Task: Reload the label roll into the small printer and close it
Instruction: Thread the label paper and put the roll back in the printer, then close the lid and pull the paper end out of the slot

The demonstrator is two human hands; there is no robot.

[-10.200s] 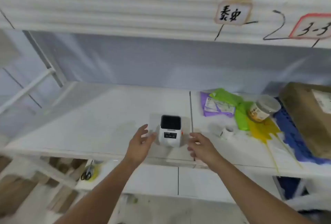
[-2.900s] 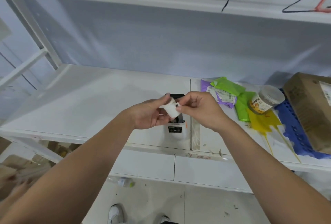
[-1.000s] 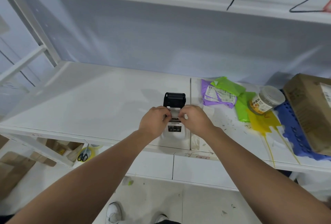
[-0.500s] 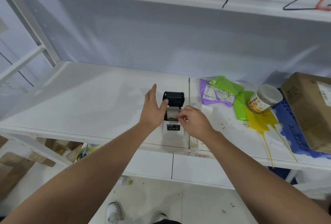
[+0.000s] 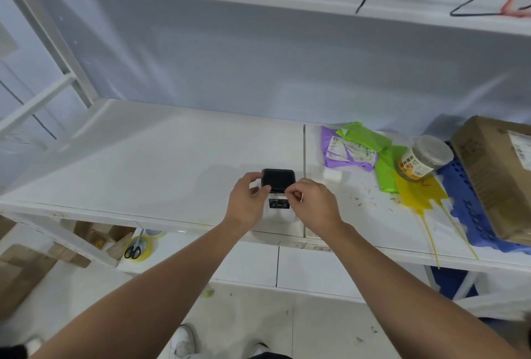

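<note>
The small printer (image 5: pixel 278 205) sits near the front edge of the white shelf (image 5: pixel 149 163), its dark lid (image 5: pixel 278 180) lowered over the top so that we cannot see the label roll, which we judge to be inside, and cannot tell whether the lid has latched. Our left hand (image 5: pixel 247 197) curls around the lid's left edge, thumb and fingers bent and touching the casing. Our right hand (image 5: pixel 311 200) is pinched nearly closed at the slot just below the lid, thumb against forefinger; it seems to hold the free end of the label strip, but that is too small to tell for certain. From here the risk is that we press the lid home with the strip skewed or tucked back inside, so it jams or fails to feed. An uneven push from the left side alone could also leave one corner unlatched, or slide the light printer toward the shelf's edge. Further right lie a purple and green mailer bags (image 5: pixel 353 147), a jar (image 5: pixel 422 159) and a cardboard box (image 5: pixel 500 174), well apart from us.
</note>
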